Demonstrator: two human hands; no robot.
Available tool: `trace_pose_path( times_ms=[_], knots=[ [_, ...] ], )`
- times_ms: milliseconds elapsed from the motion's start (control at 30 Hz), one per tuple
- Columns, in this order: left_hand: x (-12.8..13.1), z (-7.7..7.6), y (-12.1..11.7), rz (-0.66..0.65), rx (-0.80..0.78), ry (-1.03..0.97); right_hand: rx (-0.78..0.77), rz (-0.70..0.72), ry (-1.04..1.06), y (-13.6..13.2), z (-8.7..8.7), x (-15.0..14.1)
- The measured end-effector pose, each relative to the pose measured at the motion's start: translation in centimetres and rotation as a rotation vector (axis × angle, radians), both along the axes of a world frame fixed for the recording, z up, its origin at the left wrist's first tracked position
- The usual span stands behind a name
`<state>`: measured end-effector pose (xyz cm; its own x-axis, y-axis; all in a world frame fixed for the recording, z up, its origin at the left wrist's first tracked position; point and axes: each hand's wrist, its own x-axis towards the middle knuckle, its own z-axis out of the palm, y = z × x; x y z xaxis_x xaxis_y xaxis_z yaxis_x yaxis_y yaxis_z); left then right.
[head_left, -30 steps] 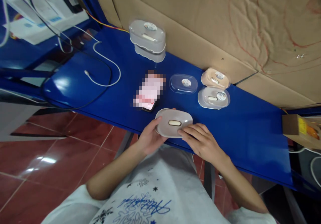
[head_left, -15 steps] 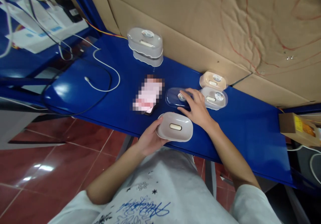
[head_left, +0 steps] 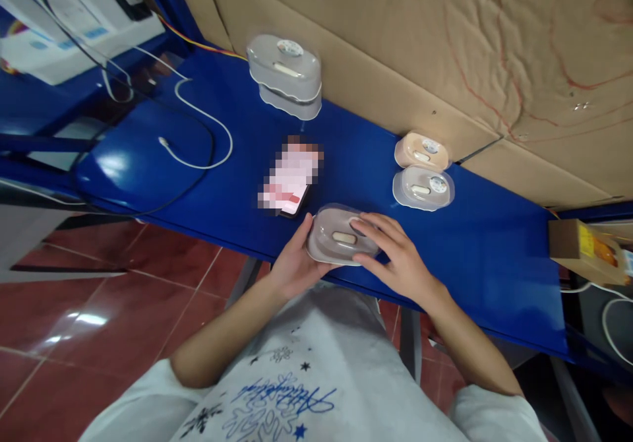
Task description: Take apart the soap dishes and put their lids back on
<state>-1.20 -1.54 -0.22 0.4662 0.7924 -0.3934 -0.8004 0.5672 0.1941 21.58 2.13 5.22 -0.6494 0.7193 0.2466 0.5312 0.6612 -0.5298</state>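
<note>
My left hand (head_left: pixel 293 264) grips the left end of a small grey plastic oval box (head_left: pixel 324 252), thumb along its rim. Inside the box, a cream pill-shaped piece (head_left: pixel 345 238) shows in the middle. Over the box lies a clear domed lid (head_left: pixel 332 214), held from the right by my right hand (head_left: pixel 403 254) with its fingers curved on top. Whether the lid is fully seated I cannot tell. Beyond my right hand, a lidded grey box (head_left: pixel 418 194) with a round label stands in front of a lidded peach box (head_left: pixel 413 153).
A phone (head_left: pixel 295 206), its screen blurred out, lies left of the boxes on the blue table (head_left: pixel 494 264). Two stacked clear-lidded containers (head_left: pixel 281 76) stand by the cardboard wall (head_left: pixel 356 39). Cables (head_left: pixel 230 145) cross the left side. An open carton (head_left: pixel 568 251) sits at far right.
My right hand has brought the clear lid from the table toward me, onto the grey box in my left hand. The left hand keeps its grip.
</note>
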Motion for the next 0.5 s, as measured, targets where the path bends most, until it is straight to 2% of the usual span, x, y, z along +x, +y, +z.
trace_pose_path(
  times_ms=[67, 167, 367, 500],
  knots=[
    [0.2, 0.2, 0.0, 0.014, 0.026, 0.011, 0.118, -0.014, -0.043, -1.5, -0.6, -0.2],
    [0.3, 0.3, -0.2, 0.071, 0.046, 0.046, 0.232, -0.019, -0.113, -2.4, -1.6, -0.5],
    [0.8, -0.3, -0.8, 0.1, 0.071, 0.173, 0.212, 0.008, -0.102, -1.6, -2.8, -0.1],
    [1.1, -0.5, -0.8, 0.083, 0.109, 0.126, 0.215, -0.011, -0.019, -1.8, -3.2, 0.6]
  ],
)
